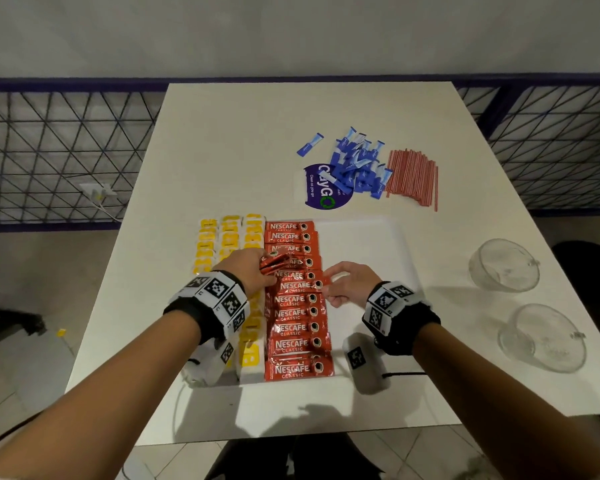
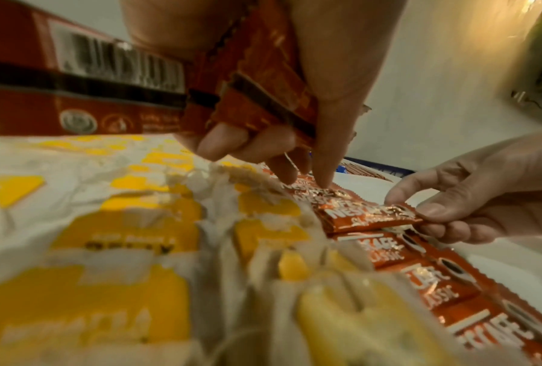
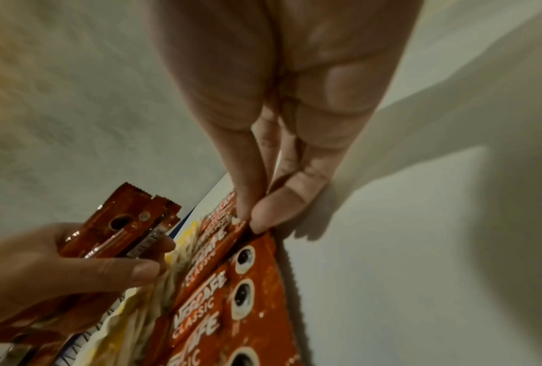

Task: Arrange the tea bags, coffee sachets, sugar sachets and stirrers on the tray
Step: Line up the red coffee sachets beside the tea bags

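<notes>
My right hand [image 1: 347, 284] has thumb and forefinger [image 3: 264, 215] pinched together on the right end of one coffee sachet [image 1: 300, 286] lying in the red column, its other fingers curled loosely behind. My left hand [image 1: 248, 271] is clamped round a small bundle of spare sachets [image 1: 273, 263], fingers wrapped over them and one fingertip [image 2: 322, 182] pointing down onto the column. The red column [image 1: 297, 327] runs front to back on the white tray [image 1: 364, 244], each sachet overlapping the next, labels up. Just left of it, touching, are three columns of yellow tea bags [image 1: 230, 240], partly hidden under my left wrist. The right part of the tray is bare. Beyond the tray on the table [image 1: 243, 140], a loose heap of blue sugar sachets [image 1: 357, 164] lies partly over a purple sticker [image 1: 317, 192], one stray sachet off to its left. The red stirrers [image 1: 413, 176] lie just beside the heap on its right. Two glass cups [image 1: 504, 265] stand at my far right.
</notes>
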Demonstrator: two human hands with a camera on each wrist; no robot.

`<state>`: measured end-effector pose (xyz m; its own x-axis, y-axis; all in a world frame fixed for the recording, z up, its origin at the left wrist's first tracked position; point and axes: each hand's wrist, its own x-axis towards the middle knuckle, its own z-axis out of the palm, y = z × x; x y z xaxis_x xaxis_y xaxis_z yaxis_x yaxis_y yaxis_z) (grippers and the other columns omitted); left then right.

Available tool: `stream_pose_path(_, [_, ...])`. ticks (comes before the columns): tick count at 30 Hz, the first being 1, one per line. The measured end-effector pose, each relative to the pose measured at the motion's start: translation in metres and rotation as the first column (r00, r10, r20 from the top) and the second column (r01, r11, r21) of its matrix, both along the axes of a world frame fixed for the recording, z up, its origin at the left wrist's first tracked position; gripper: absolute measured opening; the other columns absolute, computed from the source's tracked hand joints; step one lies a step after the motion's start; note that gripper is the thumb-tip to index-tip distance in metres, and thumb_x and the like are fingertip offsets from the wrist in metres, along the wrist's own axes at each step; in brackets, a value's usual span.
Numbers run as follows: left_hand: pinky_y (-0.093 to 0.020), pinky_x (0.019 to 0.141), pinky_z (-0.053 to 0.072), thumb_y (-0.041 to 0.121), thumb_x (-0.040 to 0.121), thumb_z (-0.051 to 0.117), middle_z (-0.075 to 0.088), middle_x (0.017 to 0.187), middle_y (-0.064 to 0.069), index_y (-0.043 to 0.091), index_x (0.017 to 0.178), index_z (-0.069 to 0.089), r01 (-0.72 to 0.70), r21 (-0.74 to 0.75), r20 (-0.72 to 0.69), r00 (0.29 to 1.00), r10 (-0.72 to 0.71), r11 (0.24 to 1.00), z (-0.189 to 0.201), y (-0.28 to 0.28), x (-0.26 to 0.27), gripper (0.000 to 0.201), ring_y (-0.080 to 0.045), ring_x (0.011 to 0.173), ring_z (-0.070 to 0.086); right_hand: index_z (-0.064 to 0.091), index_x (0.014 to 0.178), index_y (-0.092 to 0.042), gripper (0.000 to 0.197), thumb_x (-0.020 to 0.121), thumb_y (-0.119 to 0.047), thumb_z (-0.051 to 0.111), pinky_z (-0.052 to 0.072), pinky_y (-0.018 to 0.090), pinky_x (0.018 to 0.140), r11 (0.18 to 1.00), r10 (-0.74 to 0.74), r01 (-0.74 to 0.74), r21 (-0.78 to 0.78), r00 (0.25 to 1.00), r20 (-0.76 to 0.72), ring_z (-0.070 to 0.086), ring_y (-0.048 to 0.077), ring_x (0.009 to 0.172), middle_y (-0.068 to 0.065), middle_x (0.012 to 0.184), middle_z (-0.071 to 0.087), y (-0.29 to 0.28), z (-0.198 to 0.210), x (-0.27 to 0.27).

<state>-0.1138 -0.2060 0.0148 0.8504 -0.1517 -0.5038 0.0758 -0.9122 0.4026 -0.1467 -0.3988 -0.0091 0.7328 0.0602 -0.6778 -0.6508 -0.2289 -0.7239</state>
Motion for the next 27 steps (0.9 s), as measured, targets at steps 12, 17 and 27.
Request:
stream_pose_path(12, [-0.033, 0.089, 0.043, 0.033, 0.090, 0.056, 0.052, 0.126, 0.001, 0.022, 0.127, 0.048, 0.203, 0.163, 0.077, 0.973, -0.217, 0.966, -0.005, 0.001, 0.005, 0.039, -0.019, 0.113, 0.053, 0.052, 0.082, -0.018, 0.023, 0.076, -0.020, 0.074, 0.046, 0.023, 0.058, 0.965, 0.081, -0.059, -0.254, 0.994, 0.075, 0.051, 0.011, 0.055, 0.000, 0.064, 0.059, 0.008, -0.008, 0.002])
stream_pose_path(17, [-0.033, 0.090, 0.043, 0.034, 0.091, 0.054, 0.049, 0.129, 0.003, 0.022, 0.131, 0.044, 0.232, 0.169, 0.105, 0.962, -0.252, 0.958, -0.006, 0.001, 0.006, 0.043, -0.017, 0.116, 0.050, 0.048, 0.080, -0.019, 0.027, 0.076, -0.024, 0.075, 0.043, 0.021, 0.054, 0.956, 0.075, -0.046, -0.290, 0.993, 0.089, 0.050, 0.011, 0.055, -0.002, 0.065, 0.056, 0.010, -0.009, 0.002])
stream_pose_path(27, [-0.033, 0.090, 0.044, 0.036, 0.090, 0.056, 0.051, 0.128, 0.002, 0.022, 0.130, 0.046, 0.240, 0.163, 0.080, 0.963, -0.256, 0.957, -0.009, 0.003, 0.004, 0.043, -0.018, 0.115, 0.052, 0.051, 0.088, -0.019, 0.024, 0.078, -0.024, 0.072, 0.047, 0.024, 0.063, 0.960, 0.066, -0.042, -0.277, 0.995, 0.079, 0.053, 0.012, 0.063, -0.001, 0.071, 0.058, 0.013, -0.011, 0.005])
